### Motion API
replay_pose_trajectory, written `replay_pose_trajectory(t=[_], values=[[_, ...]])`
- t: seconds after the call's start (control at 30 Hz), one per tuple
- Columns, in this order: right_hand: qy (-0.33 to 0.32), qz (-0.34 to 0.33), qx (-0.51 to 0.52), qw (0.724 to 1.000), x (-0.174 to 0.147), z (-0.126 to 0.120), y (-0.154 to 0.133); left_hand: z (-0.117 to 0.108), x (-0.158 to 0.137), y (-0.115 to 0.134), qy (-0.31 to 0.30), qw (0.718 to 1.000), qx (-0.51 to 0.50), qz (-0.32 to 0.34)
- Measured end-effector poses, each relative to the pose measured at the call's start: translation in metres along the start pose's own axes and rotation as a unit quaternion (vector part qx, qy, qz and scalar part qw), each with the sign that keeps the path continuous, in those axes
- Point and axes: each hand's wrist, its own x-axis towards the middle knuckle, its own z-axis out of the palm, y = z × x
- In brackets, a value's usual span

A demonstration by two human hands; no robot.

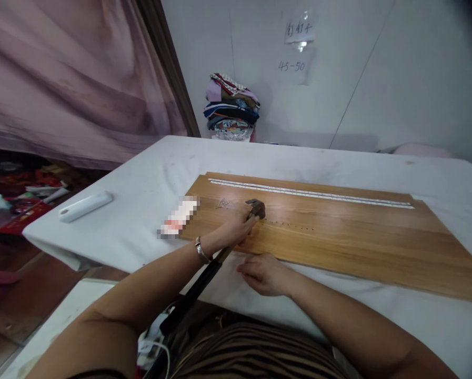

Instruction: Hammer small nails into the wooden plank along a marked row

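Observation:
My left hand (pixel 239 227) is closed around the wooden shaft of a claw hammer (pixel 257 207), just below its dark metal head. The hammer's black grip slants back toward my lap. Its head is over a wooden board (pixel 362 237) lying on the table. From beside the head, a row of small dark nails or nail marks (pixel 291 225) runs to the right. A little pile of loose nails (pixel 222 203) lies left of the hammer. At the board's near edge my right hand (pixel 266 275) rests with curled fingers; anything inside them is hidden.
Two pale marked strips (pixel 310 193) run along the board's far side. A blurred-out card (pixel 180 216) overlaps its left end. A white cylinder-like object (pixel 86 205) lies on the white tablecloth (pixel 141 181). Folded clothes (pixel 232 108) are stacked behind the table by the wall.

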Motion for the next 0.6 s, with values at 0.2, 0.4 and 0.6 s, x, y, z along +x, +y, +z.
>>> replay_pose_trajectory(t=[0.2,0.4,0.6], values=[[0.007,-0.004,0.003,1.000,0.0014,-0.0017,-0.0016,-0.0051,0.0016,-0.0022,-0.023,0.996,0.081,-0.007],[0.001,0.006,-0.004,1.000,0.0023,-0.0002,0.0000,-0.0050,0.0046,-0.0031,-0.023,0.994,0.108,-0.010],[-0.005,0.017,0.003,1.000,0.0031,-0.0001,0.0004,-0.0032,0.0049,-0.0024,-0.029,0.989,0.140,-0.027]])
